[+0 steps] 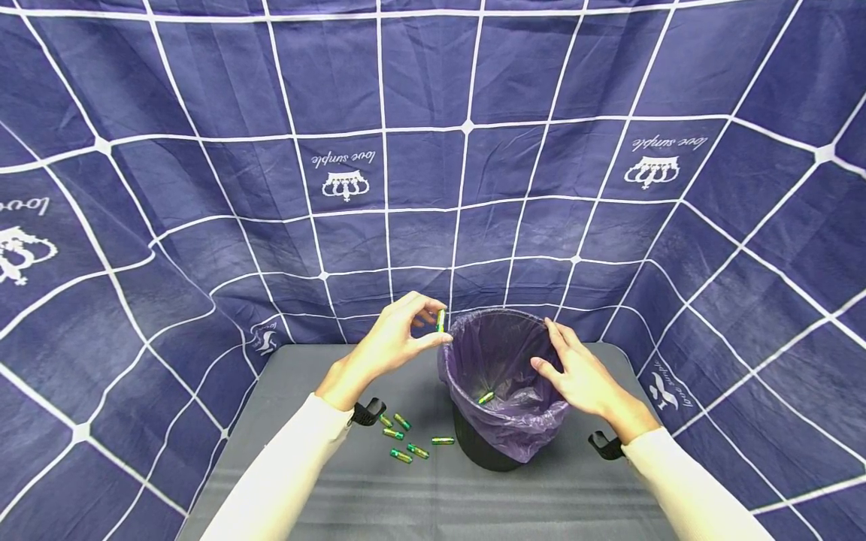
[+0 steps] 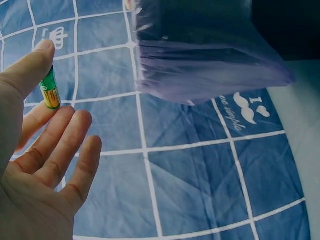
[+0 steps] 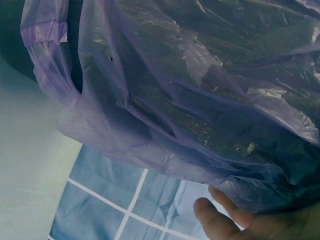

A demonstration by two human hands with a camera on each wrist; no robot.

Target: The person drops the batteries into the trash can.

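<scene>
Thumb and fingertips of my left hand (image 1: pixel 395 336) pinch a small green-and-gold battery (image 1: pixel 441 321) just left of the bin's rim. In the left wrist view the battery (image 2: pixel 50 90) sits between thumb and fingertip, the other fingers spread loosely. A black bin (image 1: pixel 483 447) is lined with a translucent purple bag (image 1: pixel 460 376) folded over its rim. Inside the bag lies another battery (image 1: pixel 485 397). My right hand (image 1: pixel 587 379) rests at the bin's right rim, fingers extended and thumb apart over the opening. In the right wrist view the bag (image 3: pixel 150 100) hides part of that hand.
Several more batteries (image 1: pixel 401 455) lie scattered on the grey table (image 1: pixel 325 481), left of the bin. Blue cloth (image 1: pixel 419 173) with white grid lines hangs behind and on both sides of the table.
</scene>
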